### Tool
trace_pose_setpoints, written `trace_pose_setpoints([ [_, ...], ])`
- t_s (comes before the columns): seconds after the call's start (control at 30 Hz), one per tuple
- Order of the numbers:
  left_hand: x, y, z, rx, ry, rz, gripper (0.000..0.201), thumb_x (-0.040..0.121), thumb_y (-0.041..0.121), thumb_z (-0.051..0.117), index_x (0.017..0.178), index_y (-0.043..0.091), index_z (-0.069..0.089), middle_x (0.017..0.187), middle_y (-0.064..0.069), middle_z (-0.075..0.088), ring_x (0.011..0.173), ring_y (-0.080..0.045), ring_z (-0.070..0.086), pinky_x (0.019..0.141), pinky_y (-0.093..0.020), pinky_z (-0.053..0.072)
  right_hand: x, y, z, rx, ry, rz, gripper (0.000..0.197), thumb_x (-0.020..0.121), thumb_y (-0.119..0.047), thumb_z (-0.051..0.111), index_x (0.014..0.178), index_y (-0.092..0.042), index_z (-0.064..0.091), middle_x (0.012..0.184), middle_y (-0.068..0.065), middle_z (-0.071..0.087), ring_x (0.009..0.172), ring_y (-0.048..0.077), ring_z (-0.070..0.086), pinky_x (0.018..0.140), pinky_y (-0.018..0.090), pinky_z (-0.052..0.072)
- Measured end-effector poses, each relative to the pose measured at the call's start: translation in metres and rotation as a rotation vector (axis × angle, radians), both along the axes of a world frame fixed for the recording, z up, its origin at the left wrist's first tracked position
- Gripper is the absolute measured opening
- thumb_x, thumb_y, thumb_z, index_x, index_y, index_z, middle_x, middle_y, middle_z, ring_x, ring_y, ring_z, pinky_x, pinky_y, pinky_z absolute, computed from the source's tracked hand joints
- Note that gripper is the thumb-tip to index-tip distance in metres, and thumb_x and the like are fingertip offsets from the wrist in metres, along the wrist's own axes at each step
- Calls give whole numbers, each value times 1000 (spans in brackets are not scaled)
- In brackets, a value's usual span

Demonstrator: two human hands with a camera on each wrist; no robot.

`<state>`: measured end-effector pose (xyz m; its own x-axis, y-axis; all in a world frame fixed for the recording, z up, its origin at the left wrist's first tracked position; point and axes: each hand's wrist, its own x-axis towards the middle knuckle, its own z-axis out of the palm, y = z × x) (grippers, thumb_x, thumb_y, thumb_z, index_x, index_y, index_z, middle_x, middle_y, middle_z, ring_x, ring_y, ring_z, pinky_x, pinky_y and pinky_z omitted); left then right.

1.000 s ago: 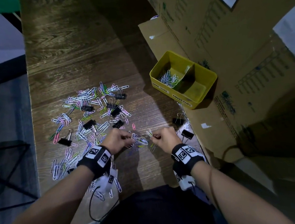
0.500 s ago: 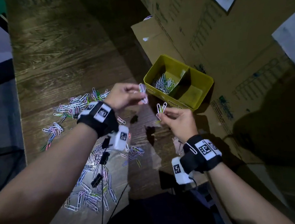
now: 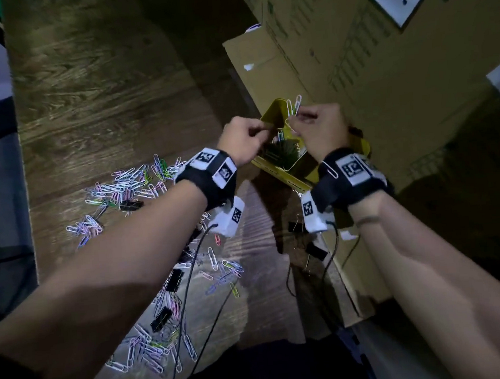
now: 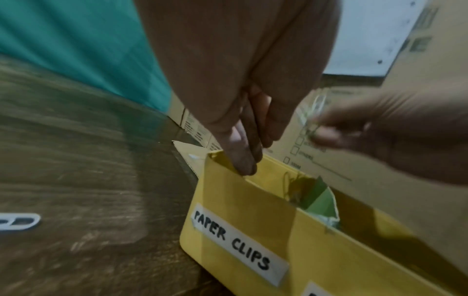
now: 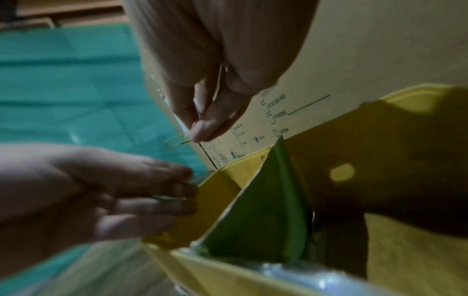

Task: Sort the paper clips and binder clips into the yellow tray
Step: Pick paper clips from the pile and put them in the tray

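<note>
Grained wooden table [image 3: 109, 89]; matt cardboard boxes [image 3: 382, 68]

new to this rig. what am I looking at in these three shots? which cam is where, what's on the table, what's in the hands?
No robot here: a person sorts clips with bare hands, wearing a camera on the head and one on each wrist (the black bands with printed markers).

The head view looks down over both arms. The left hand and right hand are over the yellow tray, which sits against cardboard boxes. Loose coloured paper clips and black binder clips lie scattered on the wooden table.

The left wrist view looks along the left hand's fingers at the tray's rim; a label there reads PAPER CLIPS.

The right wrist view shows the right hand pinching a paper clip above the tray, by its green divider. The head view shows several clips in that pinch. What the left hand holds is blurred.
</note>
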<state>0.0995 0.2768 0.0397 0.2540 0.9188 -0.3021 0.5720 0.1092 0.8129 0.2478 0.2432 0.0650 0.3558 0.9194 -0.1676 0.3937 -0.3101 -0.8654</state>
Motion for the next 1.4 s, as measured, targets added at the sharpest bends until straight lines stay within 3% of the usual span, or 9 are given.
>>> trace_pose_setpoints([
  [0.13,-47,-38,-15,-166,-288,178,17,92,4,52,86,14,65,75,-9,66,65,-21,63,66,-39,55,-10,15,-18,-138,-380,267,19,88,-12,62,105,-8,70,98,9,71,85,19,63,76,26,51],
  [0.23,-90,-79,-38,-198,-26,36,13,90,8,56,88,15,67,75,-9,68,60,-19,61,64,-35,53,-16,17,-22,-213,-472,400,28,89,-11,60,116,-8,65,109,14,68,96,26,64,85,34,54],
  [0.33,-119,-118,-54,11,345,-222,19,85,4,56,93,13,70,87,-6,72,73,-18,64,74,-27,51,-20,9,-20,-217,-499,437,39,92,-17,57,130,-11,54,125,14,61,108,29,61,95,35,49],
  [0.57,-107,-167,-86,238,572,-527,41,81,-2,53,122,5,55,123,-10,53,112,-25,48,97,-35,44,-50,-40,-7,145,-460,619,25,89,-13,59,112,-14,68,107,7,66,95,18,61,88,25,48],
  [0.73,-100,-186,-82,218,656,-591,50,84,-2,49,132,8,42,135,-12,38,122,-28,37,104,-36,35,-69,-97,-35,-170,-478,998,20,88,-15,61,107,-19,68,104,2,67,90,17,63,83,34,54],
  [0.83,-112,-199,-76,99,499,-506,43,86,0,48,128,8,47,128,-13,45,114,-28,46,98,-36,40,-72,-131,-64,-443,-526,1133,30,85,-8,58,112,-20,63,108,7,65,96,24,63,87,37,52],
  [1.07,-133,-231,-86,220,568,-426,62,75,-8,53,134,7,42,124,-15,49,108,-29,49,95,-38,46,-84,-174,-90,-373,-531,1086,51,89,-12,55,137,-17,39,126,13,54,107,31,57,87,37,48],
  [1.23,-117,-229,-86,129,542,-407,56,78,7,49,133,13,41,123,-7,43,109,-25,49,91,-41,46,-96,-181,-101,-294,-504,996,60,85,-15,58,139,-17,33,134,11,47,115,33,54,95,42,47],
  [1.4,-121,-225,-76,133,499,-418,77,74,12,60,142,9,26,134,-14,34,116,-29,42,95,-43,45,-102,-201,-99,-336,-547,939,99,74,-53,70,147,-8,18,136,11,30,126,26,36,106,36,36],
])
